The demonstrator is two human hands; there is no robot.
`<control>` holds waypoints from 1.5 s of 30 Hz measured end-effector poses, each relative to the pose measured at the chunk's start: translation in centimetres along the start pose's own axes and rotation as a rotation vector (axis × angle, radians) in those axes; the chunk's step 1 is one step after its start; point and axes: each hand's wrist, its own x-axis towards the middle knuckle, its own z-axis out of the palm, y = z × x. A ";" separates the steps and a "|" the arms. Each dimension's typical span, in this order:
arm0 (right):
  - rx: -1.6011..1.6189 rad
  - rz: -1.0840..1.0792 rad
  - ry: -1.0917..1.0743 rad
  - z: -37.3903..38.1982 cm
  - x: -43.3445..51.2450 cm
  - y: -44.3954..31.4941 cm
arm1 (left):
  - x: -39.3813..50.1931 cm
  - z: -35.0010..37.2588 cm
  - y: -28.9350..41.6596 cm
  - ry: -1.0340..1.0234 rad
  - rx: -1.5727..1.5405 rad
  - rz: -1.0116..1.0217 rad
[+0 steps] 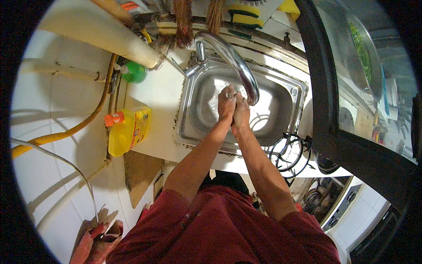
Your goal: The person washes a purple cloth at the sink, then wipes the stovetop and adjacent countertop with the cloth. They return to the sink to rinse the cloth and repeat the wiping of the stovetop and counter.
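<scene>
My left hand and my right hand are side by side and touching, over the bowl of a stainless steel sink. The fingers look bent, and a ring-like band shows on the left one. Greyish residue or suds covers parts of both hands. Nothing is plainly held, though the space between the palms is hidden. The curved spout of a chrome faucet ends just right of my right hand. Whether water is running I cannot tell. The faucet's lever is at the sink's back left corner.
Left of the sink stand a yellow liquid bottle with an orange cap and a green pump bottle. Black metal burner grates lie at the front right. A dark-framed glass panel rises at the right. Sponges sit behind.
</scene>
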 end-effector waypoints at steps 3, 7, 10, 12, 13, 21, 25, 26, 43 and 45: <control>0.011 0.031 0.097 1.6 -0.7 -3.0 | -1.3 -0.3 3.7 -0.046 0.023 -0.336; 0.172 0.082 0.150 1.0 1.2 -2.4 | -3.2 -0.8 5.1 -0.001 -0.613 -0.717; 0.322 0.103 0.149 0.2 2.7 -1.6 | -4.5 -1.1 5.6 -0.115 -0.858 -0.728; 0.275 0.078 0.082 -1.6 4.0 0.0 | -4.6 -0.8 5.9 -0.127 -0.928 -0.721; -0.009 -0.089 0.100 -1.7 3.9 0.2 | -4.4 -0.7 6.3 -0.140 -0.951 -0.693; -0.961 -0.548 0.228 -0.7 -1.3 -1.3 | -2.2 -0.2 5.1 -0.011 -0.615 -0.594; -0.920 -0.414 0.208 1.5 -4.6 -3.1 | -0.9 -1.4 2.3 -0.060 -0.625 -0.629; -0.937 -0.453 0.209 0.8 -3.3 -2.7 | -1.2 -0.6 1.9 0.009 -0.573 -0.592; -0.426 -0.278 0.352 -0.9 1.6 0.2 | -2.1 -2.4 3.8 -0.078 -0.180 -0.280; -0.454 -0.359 0.309 0.2 0.9 -0.7 | -2.4 -2.4 2.6 -0.018 0.056 -0.002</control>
